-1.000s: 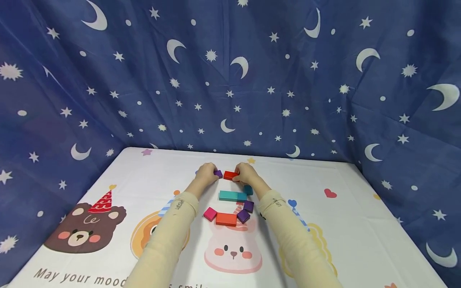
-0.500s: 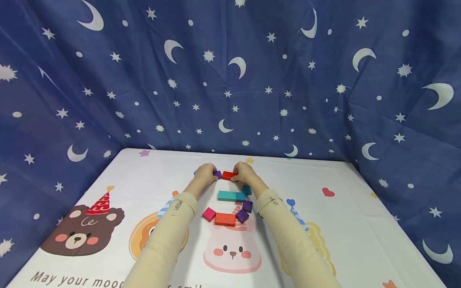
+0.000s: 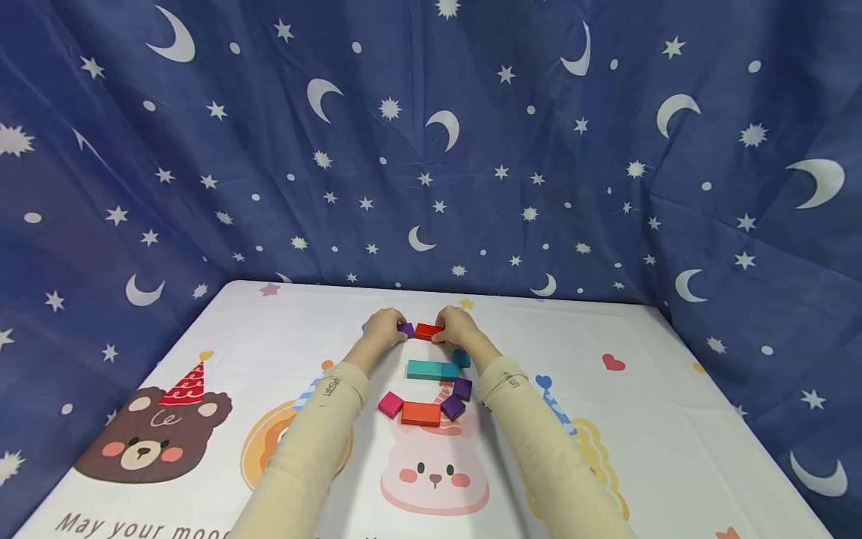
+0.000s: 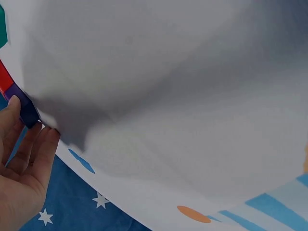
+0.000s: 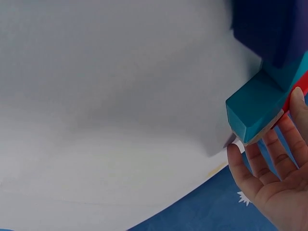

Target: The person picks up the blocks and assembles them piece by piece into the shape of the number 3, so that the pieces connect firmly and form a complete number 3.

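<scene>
My left hand pinches a small purple block between thumb and fingers at the far side of the table. In the left wrist view, this purple block meets the end of a red block. My right hand grips the other end of the red block, thumb on the near side. Just nearer than the right hand lies a dark teal block, also seen as a teal block beside the right fingers. A long turquoise block with a blue block lies closer.
Two purple blocks, an orange-red block and a pink block form a curve nearer the body. The white printed tablecloth covers the table. A blue star-patterned curtain hangs behind it.
The small gap between the purple block and the red block has closed. Both hands keep their hold and barely shift. The head view has tilted slightly.
</scene>
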`<state>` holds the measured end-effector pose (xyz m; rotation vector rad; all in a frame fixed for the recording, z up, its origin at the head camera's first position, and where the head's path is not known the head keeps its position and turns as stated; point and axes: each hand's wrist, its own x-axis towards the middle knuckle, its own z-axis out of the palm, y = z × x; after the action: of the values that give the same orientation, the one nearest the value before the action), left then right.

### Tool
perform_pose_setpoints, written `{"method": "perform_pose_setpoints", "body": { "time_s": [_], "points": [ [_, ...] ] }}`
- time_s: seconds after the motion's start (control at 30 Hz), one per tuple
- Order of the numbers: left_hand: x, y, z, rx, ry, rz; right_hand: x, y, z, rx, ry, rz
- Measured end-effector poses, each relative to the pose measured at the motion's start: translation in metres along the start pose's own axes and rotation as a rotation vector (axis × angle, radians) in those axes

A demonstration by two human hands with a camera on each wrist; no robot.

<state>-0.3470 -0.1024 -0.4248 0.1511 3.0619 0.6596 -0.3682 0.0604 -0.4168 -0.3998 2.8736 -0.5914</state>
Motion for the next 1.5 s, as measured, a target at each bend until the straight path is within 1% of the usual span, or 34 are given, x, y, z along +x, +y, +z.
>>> {"method": "perform_pose_setpoints", "body": {
  "time_s": [0.1, 0.33, 0.5, 0.73, 0.87, 1.0, 1.07, 1.2, 1.33, 1.5],
  "points": [
    [0.0, 0.0, -0.001, -0.005, -0.001, 0.001, 0.0, -0.001, -0.001, 0.0, 0.005, -0.001],
    [0.0, -0.001, 0.0, -0.022, 0.008, -0.025, 0.001, -0.001, -0.001, -0.017, 0.008, -0.018],
    [-0.001, -0.001, 0.002, -0.038, 0.002, -0.048, 0.002, -0.002, 0.001, -0.044, 0.001, -0.024],
    [-0.005, -0.001, 0.002, -0.046, 0.0, -0.066, 0.0, -0.004, 0.001, -0.032, -0.028, -0.007],
    [-0.008, -0.001, -0.001, -0.085, 0.007, -0.083, -0.002, -0.005, -0.003, -0.012, -0.047, 0.006],
    [-0.009, -0.001, -0.005, -0.124, 0.017, -0.085, -0.004, -0.002, -0.005, 0.009, -0.049, -0.005],
    [-0.012, 0.001, -0.008, -0.14, 0.02, -0.078, -0.008, 0.002, -0.007, 0.014, -0.039, -0.008],
    [-0.016, 0.002, -0.013, -0.149, 0.026, -0.066, -0.013, 0.007, -0.013, 0.009, 0.011, -0.037],
    [-0.018, 0.001, -0.018, -0.106, 0.044, -0.042, -0.02, 0.009, -0.019, 0.025, 0.059, -0.054],
    [-0.022, -0.003, -0.025, -0.074, 0.077, -0.042, -0.03, 0.007, -0.023, 0.01, 0.114, -0.09]
  ]
}}
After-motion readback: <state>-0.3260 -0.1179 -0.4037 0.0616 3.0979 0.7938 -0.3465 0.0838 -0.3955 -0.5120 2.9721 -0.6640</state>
